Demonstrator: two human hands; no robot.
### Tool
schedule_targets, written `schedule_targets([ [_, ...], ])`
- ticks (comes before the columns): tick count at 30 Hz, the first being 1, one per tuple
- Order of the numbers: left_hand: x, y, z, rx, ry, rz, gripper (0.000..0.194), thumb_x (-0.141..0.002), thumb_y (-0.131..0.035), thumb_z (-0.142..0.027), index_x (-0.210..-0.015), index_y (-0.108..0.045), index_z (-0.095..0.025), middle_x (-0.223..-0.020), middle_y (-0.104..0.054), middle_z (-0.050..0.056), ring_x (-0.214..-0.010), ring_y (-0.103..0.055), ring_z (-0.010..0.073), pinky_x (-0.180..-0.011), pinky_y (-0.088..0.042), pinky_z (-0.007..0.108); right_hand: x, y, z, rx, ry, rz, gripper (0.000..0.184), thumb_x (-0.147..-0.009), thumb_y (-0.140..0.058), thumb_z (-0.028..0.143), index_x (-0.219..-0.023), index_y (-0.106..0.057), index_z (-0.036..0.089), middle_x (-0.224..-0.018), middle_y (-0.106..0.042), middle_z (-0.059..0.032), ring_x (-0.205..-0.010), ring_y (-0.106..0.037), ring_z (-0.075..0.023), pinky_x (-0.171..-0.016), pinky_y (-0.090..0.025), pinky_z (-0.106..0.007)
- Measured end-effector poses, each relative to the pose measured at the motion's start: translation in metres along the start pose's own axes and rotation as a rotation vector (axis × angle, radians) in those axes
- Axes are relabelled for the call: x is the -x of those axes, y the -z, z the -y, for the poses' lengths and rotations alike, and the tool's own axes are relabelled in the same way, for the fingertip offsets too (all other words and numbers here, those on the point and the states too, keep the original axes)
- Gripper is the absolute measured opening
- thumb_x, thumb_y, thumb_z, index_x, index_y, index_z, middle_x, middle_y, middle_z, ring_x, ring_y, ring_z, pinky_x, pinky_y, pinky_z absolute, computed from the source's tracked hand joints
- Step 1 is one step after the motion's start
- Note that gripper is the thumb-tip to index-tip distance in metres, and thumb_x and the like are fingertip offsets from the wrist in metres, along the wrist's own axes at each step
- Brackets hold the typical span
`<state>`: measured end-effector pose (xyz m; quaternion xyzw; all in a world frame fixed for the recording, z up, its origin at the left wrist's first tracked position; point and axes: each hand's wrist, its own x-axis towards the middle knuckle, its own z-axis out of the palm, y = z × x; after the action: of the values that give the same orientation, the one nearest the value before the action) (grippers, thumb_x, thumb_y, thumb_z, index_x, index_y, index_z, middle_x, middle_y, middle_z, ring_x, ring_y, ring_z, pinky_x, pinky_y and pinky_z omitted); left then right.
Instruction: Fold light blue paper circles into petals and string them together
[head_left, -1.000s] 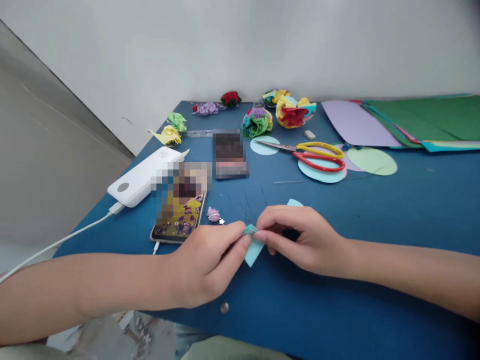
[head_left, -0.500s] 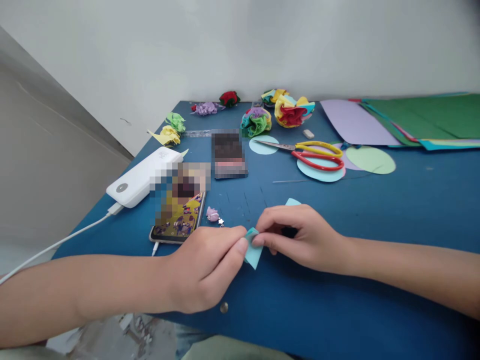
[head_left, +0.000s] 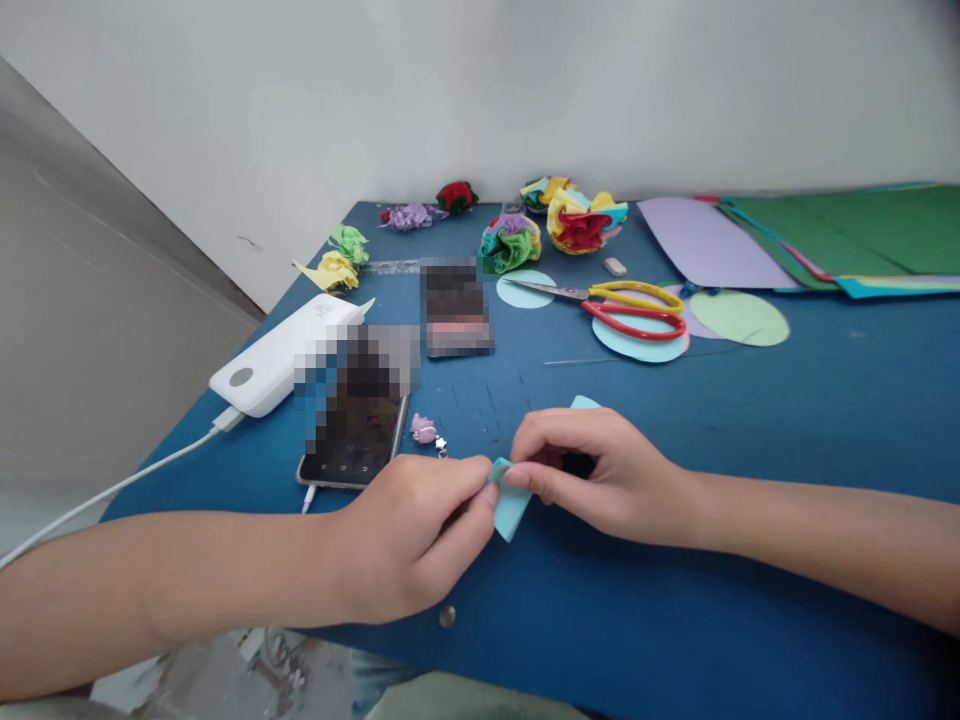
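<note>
On the blue felt-covered table (head_left: 750, 420) by the white wall, we pinch a small light-blue folded paper piece (head_left: 511, 505) between both hands: left hand (head_left: 409, 535) fingers pressed on its top edge, right hand (head_left: 600, 475) fingertips gripping beside them. It looks light, thin, easily creased; best held at the fold.

Blue table against a plain wall.
I'm at a blue tabletop (head_left: 750, 420) pushed up to a white wall (head_left: 375, 90), grey floor (head_left: 90, 330) off to my left, soft even light.
</note>
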<state>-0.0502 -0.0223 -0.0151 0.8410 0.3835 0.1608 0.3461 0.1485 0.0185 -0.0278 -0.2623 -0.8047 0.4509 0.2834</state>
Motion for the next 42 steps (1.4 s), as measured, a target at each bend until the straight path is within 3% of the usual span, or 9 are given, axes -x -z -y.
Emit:
schedule_targets([
  [9,-0.002,0.000,0.001,0.027,-0.048,0.031,0.027,-0.089,-0.035,-0.017,-0.062,-0.031,-0.018,-0.056,-0.030,-0.005,-0.049,-0.031,0.0079,-0.050,-0.026,0.023,0.004,-0.003,0.001,0.073,0.172,0.001,0.009,-0.087,-0.049,0.016,-0.080,-0.055,0.015,-0.069,-0.056,-0.0006,-0.061,-0.048,-0.0080,-0.057,-0.039,-0.018],
  [14,-0.001,0.000,-0.002,0.090,-0.041,-0.066,0.024,-0.090,-0.035,-0.016,-0.066,-0.036,-0.017,-0.058,-0.033,-0.005,-0.050,-0.033,0.0070,-0.050,-0.028,0.021,0.002,-0.004,0.006,0.001,-0.032,0.050,0.021,-0.091,-0.043,0.028,-0.080,-0.054,0.015,-0.066,-0.053,0.0006,-0.057,-0.047,-0.0079,-0.053,-0.038,-0.019],
  [18,-0.002,0.002,-0.003,0.119,-0.049,-0.172,0.025,-0.090,-0.037,-0.016,-0.065,-0.039,-0.016,-0.057,-0.032,-0.005,-0.049,-0.031,0.0064,-0.048,-0.028,0.019,0.003,-0.007,0.009,-0.083,-0.163,0.018,0.026,-0.092,-0.041,0.035,-0.080,-0.055,0.016,-0.075,-0.055,-0.0018,-0.068,-0.050,-0.0108,-0.059,-0.040,-0.021],
  [20,-0.003,0.004,-0.003,0.130,-0.020,-0.148,0.030,-0.090,-0.037,-0.019,-0.060,-0.039,-0.015,-0.054,-0.031,-0.005,-0.048,-0.030,0.0063,-0.046,-0.027,0.020,0.005,-0.009,0.010,-0.128,-0.178,-0.035,0.023,-0.092,-0.042,0.033,-0.083,-0.054,0.016,-0.080,-0.055,-0.0026,-0.072,-0.051,-0.0116,-0.062,-0.041,-0.022],
  [26,-0.006,0.008,-0.002,0.230,0.066,0.160,0.036,-0.090,-0.034,-0.024,-0.060,-0.050,-0.013,-0.055,-0.045,-0.001,-0.051,-0.040,0.0077,-0.050,-0.032,0.021,0.008,-0.013,0.010,-0.114,-0.136,-0.006,0.018,-0.091,-0.044,0.027,-0.081,-0.054,0.015,-0.078,-0.055,-0.0025,-0.069,-0.049,-0.0113,-0.063,-0.041,-0.022],
  [31,-0.005,0.009,-0.006,0.236,0.089,0.090,0.036,-0.091,-0.034,-0.024,-0.060,-0.050,-0.013,-0.057,-0.044,-0.002,-0.052,-0.041,0.0072,-0.052,-0.033,0.019,0.001,-0.008,0.006,-0.284,-0.237,0.050,0.022,-0.088,-0.049,0.035,-0.080,-0.054,0.014,-0.069,-0.052,0.0001,-0.061,-0.046,-0.0092,-0.054,-0.038,-0.020],
  [35,-0.006,0.009,-0.007,0.252,0.128,0.032,0.035,-0.090,-0.036,-0.024,-0.062,-0.053,-0.013,-0.053,-0.041,-0.003,-0.050,-0.039,0.0071,-0.051,-0.032,0.019,-0.004,-0.004,-0.001,-0.345,-0.304,0.004,0.030,-0.079,-0.060,0.041,-0.069,-0.051,0.014,-0.059,-0.045,0.0041,-0.053,-0.038,-0.0065,-0.046,-0.030,-0.018],
  [42,-0.007,0.010,-0.007,0.249,0.166,0.099,0.031,-0.090,-0.036,-0.027,-0.067,-0.053,-0.013,-0.058,-0.043,-0.003,-0.054,-0.040,0.0082,-0.050,-0.031,0.020,-0.002,-0.005,-0.001,-0.223,-0.167,0.034,0.029,-0.083,-0.057,0.037,-0.065,-0.051,0.015,-0.058,-0.044,0.0042,-0.053,-0.038,-0.0062,-0.047,-0.031,-0.018],
])
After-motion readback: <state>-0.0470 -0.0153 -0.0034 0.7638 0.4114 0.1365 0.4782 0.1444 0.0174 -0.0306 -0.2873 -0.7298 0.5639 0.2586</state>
